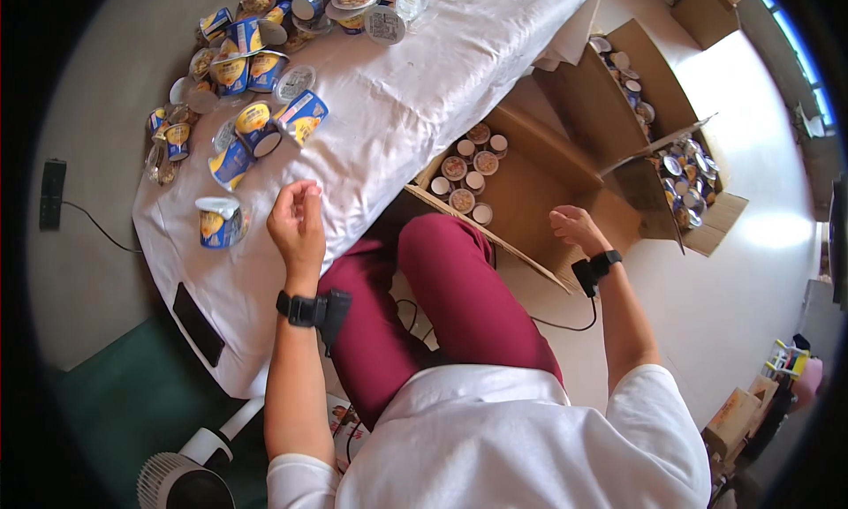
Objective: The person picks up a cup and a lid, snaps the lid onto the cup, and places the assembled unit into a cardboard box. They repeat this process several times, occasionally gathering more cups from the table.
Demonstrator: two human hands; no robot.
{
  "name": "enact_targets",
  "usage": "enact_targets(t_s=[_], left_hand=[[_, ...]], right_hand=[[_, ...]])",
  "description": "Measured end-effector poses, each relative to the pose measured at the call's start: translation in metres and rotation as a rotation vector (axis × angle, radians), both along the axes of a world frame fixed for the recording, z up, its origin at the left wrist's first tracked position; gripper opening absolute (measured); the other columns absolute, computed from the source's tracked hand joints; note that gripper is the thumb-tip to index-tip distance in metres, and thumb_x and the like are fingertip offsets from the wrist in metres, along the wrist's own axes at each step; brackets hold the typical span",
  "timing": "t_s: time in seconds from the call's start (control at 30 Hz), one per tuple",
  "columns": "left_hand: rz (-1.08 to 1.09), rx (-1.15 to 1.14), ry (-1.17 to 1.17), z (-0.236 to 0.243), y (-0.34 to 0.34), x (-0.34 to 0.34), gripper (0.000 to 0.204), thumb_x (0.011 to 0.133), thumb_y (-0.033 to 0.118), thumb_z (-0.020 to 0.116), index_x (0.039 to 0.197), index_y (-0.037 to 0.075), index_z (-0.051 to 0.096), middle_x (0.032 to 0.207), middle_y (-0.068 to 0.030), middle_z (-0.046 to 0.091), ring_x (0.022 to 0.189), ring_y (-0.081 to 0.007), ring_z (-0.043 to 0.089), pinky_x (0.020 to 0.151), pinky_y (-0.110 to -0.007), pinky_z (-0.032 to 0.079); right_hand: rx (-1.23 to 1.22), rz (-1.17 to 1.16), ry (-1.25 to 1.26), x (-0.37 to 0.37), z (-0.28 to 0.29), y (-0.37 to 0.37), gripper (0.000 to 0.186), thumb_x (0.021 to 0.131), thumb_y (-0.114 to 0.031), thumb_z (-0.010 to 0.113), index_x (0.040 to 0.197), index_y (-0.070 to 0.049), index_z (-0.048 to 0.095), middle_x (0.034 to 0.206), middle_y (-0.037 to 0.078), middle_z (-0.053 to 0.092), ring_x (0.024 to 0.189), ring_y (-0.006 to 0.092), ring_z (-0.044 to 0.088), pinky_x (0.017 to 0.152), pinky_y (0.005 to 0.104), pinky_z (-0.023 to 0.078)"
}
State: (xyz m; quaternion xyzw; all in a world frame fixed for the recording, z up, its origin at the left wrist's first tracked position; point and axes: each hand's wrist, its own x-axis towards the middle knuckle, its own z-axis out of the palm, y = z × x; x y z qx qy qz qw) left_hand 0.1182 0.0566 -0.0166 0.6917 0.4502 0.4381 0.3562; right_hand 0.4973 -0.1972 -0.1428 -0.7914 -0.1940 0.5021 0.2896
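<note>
My left hand (296, 222) hovers over the front edge of the white-covered table (393, 129), holding nothing, fingers loosely bent and apart. It is nearest a lone blue-and-yellow cup (219, 231) with a peeled-looking lid, and a group of similar cups (256, 129). A heap of cups and clear-lidded tubs (231, 63) covers the table's back left. My right hand (574, 226) is empty, fingers half curled and apart, over the open cardboard box (539, 182), which holds rows of round cups (460, 169) at its left side.
Two more cartons hold cups, an upper one (654, 67) and a lower one (714, 226). A dark phone (199, 324) lies on the table's left edge. A white fan (177, 478) stands at lower left. Cables run across the floor. Small boxes (742, 412) sit at lower right.
</note>
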Motion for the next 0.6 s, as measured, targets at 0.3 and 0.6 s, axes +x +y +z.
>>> enact_targets(t_s=[0.3, 0.6], left_hand=[[0.035, 0.011, -0.170, 0.003, -0.021, -0.043, 0.012, 0.091, 0.009, 0.056, 0.097, 0.000, 0.061, 0.087, -0.0040, 0.064, 0.080, -0.0079, 0.058, 0.072, -0.021, 0.047], [0.370, 0.330, 0.027, 0.002, -0.037, -0.112, 0.010, 0.083, 0.008, 0.057, 0.090, 0.003, 0.064, 0.080, -0.0102, 0.067, 0.071, -0.0213, 0.064, 0.064, -0.030, 0.048]], right_hand=[[0.572, 0.103, 0.030, -0.118, 0.159, 0.008, 0.036, 0.092, -0.027, 0.059, 0.116, 0.000, 0.057, 0.095, 0.007, 0.066, 0.087, 0.0118, 0.061, 0.076, 0.0251, 0.048], [0.948, 0.588, 0.046, -0.259, 0.233, 0.176, 0.031, 0.091, -0.018, 0.058, 0.111, 0.005, 0.058, 0.096, 0.012, 0.067, 0.092, 0.0174, 0.063, 0.079, 0.0275, 0.048]])
